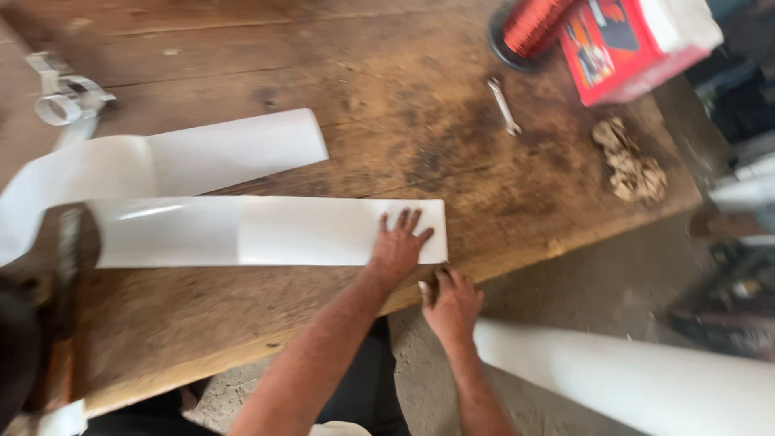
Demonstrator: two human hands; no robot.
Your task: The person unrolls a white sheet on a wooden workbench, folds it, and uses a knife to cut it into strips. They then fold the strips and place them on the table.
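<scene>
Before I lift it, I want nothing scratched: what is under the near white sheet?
The near white sheet lies flat on the wooden table, with the left hand pressing its right end. Only bare wood shows around its edges; anything beneath it is covered.

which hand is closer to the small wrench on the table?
Left. The left hand lies flat on the white sheet, below-left of the wrench. The right hand grips the table edge, farther down.

My left hand (397,246) lies flat, palm down, fingers spread forward. My right hand (452,303) sits just beside it, fingers curled downward. Both forearms are bare.
</scene>
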